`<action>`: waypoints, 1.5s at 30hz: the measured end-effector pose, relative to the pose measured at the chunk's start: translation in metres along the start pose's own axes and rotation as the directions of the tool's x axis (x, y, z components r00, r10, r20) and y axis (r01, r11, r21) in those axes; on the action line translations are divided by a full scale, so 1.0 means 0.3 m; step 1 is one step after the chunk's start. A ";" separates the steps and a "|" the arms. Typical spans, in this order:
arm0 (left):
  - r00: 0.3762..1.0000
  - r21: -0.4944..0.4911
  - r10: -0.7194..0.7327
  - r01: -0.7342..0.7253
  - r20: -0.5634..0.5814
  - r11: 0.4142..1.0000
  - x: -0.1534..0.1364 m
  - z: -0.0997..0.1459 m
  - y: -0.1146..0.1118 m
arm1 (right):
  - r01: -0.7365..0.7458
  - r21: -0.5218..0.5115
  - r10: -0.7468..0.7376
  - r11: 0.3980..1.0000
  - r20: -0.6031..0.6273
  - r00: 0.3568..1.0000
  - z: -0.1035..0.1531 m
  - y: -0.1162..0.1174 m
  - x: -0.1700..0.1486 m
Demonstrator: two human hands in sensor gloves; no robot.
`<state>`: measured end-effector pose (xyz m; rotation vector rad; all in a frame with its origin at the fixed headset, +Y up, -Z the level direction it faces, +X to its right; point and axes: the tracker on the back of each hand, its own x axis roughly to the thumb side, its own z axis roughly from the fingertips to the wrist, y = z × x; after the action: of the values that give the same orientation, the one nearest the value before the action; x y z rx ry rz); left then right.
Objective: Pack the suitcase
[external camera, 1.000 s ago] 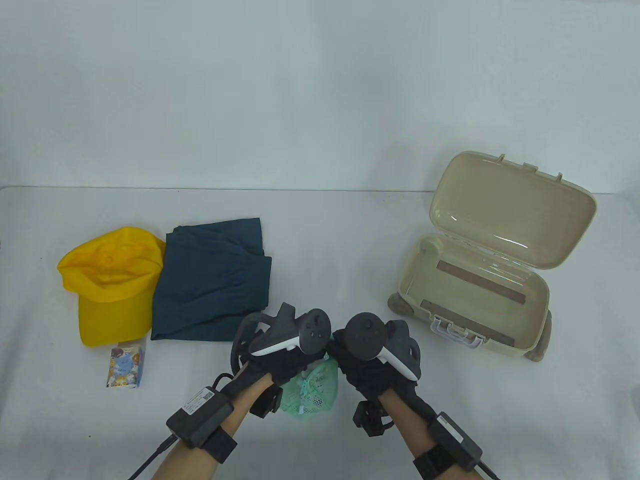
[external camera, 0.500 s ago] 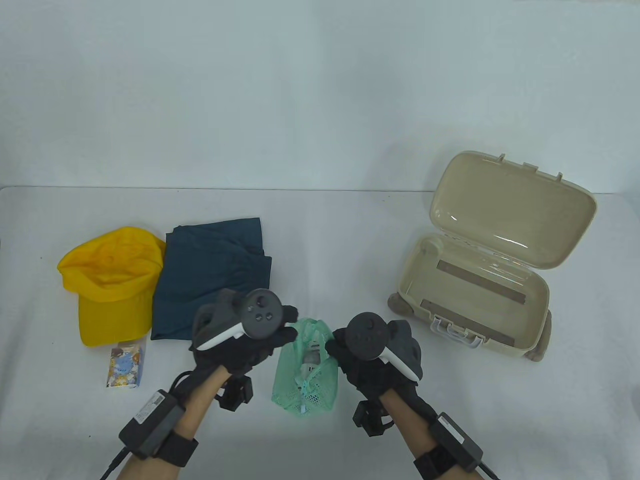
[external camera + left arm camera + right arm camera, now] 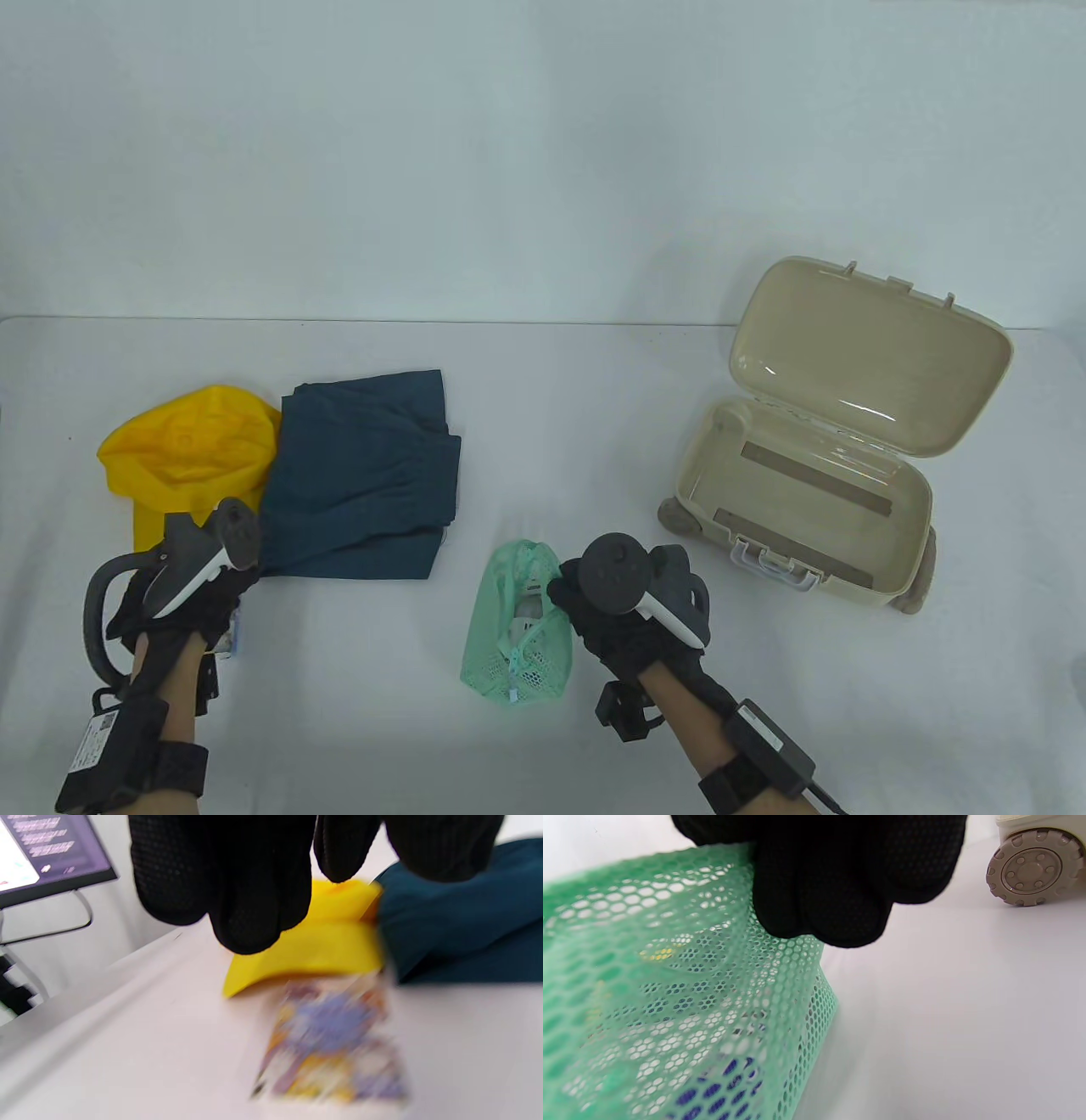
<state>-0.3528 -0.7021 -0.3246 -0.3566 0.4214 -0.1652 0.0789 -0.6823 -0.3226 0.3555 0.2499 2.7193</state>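
Note:
An open beige suitcase point(image 3: 789, 501) stands at the right, lid point(image 3: 865, 365) up and nothing inside. My right hand point(image 3: 585, 607) grips the top right side of a green mesh bag point(image 3: 517, 632) resting on the table; in the right wrist view my fingers point(image 3: 831, 899) pinch the mesh point(image 3: 670, 984). My left hand point(image 3: 204, 607) hovers over a small printed pack point(image 3: 238, 632), mostly hiding it. In the left wrist view my fingers point(image 3: 250, 899) hang free above the blurred pack point(image 3: 335, 1039), holding nothing.
A yellow cap point(image 3: 187, 441) and a folded dark blue garment point(image 3: 361, 475) lie at the left, touching each other, just beyond the pack. A suitcase wheel point(image 3: 1031, 870) shows close to the right hand. A monitor point(image 3: 42, 853) stands beyond the table's left edge.
My left hand let go of the mesh bag and swung left to above the printed pack. The right hand stayed on the bag, which now shows fully.

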 end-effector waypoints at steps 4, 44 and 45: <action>0.999 -0.072 0.014 -0.017 -0.034 0.997 -0.030 -0.032 -0.081 | 0.000 0.003 0.000 1.000 -0.003 1.000 0.000 0.002 0.001; 0.721 0.024 0.441 -0.534 0.535 0.845 0.368 0.307 0.264 | 0.041 0.013 -0.041 0.999 0.005 0.999 0.003 -0.005 -0.011; 0.697 0.007 0.457 -0.552 0.553 0.834 0.411 0.325 0.263 | 0.041 0.014 -0.041 0.999 0.006 0.999 0.003 -0.005 -0.011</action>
<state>-0.1937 -0.6278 -0.3165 -0.0883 -0.0653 0.4426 0.0825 -0.6822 -0.3228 0.3592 0.2719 2.6768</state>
